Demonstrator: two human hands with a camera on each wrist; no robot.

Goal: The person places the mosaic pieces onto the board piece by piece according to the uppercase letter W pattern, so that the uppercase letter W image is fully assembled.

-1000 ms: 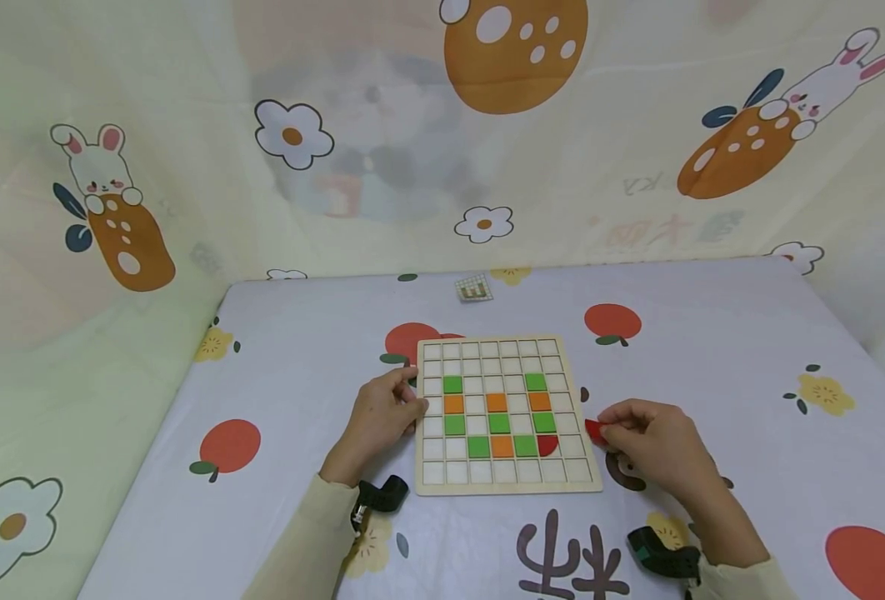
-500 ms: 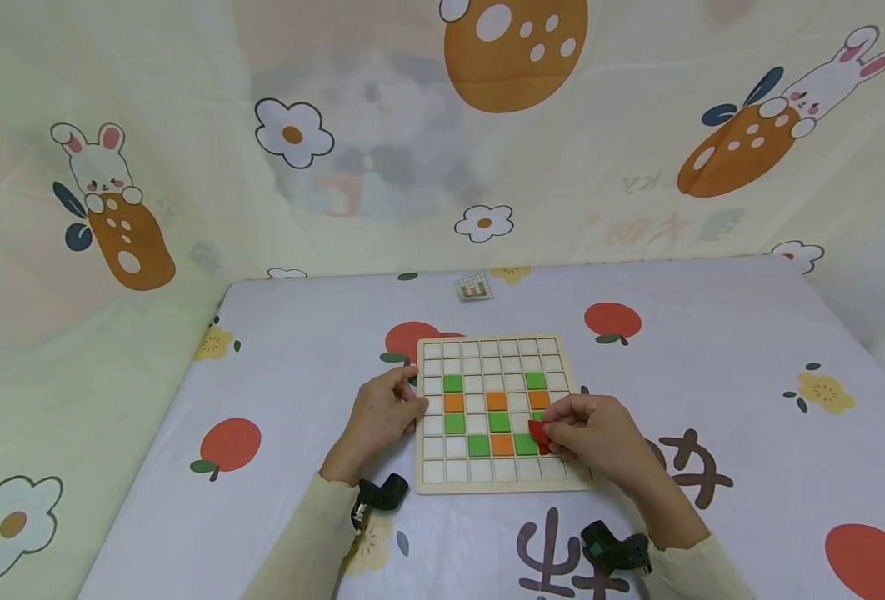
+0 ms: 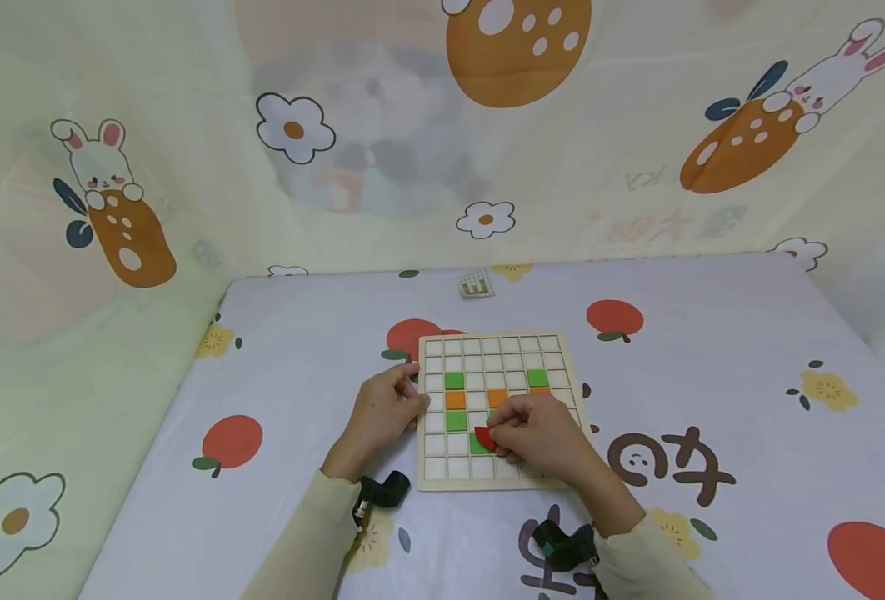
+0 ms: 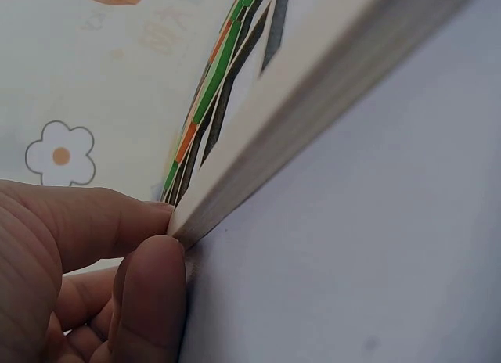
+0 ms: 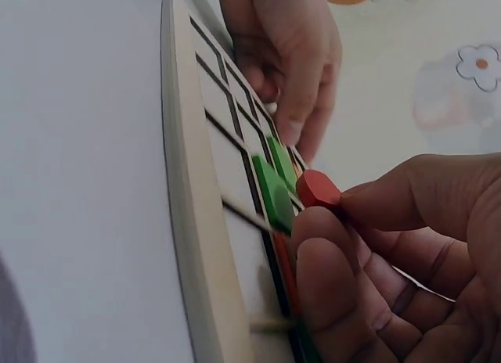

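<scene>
A wooden grid board [image 3: 422, 458] with white squares lies on the table, bearing several green tiles [image 3: 456, 421] and orange tiles [image 3: 455, 401]. Along its left edge, my left hand [image 3: 375, 421] holds the rim between thumb and forefinger; the left wrist view has both fingertips at the board's side. My right hand [image 3: 543, 437] pinches a red tile [image 5: 317, 188] with one rounded side between thumb and fingers. That tile is over the lower middle of the board, overlapping a green tile [image 3: 480, 445]. The right hand hides the board's lower right squares.
A small card [image 3: 476, 285] printed with a grid pattern lies at the back of the table. The fruit-printed tablecloth [image 3: 315, 333] meets a patterned cloth wall [image 3: 382, 242] behind. Black wrist cameras [image 3: 386, 490] sit on both wrists.
My right hand has carried the red tile leftward from beside the board, past the rounded red tile at the lower right, to the lower middle. The left hand stays at the left edge.
</scene>
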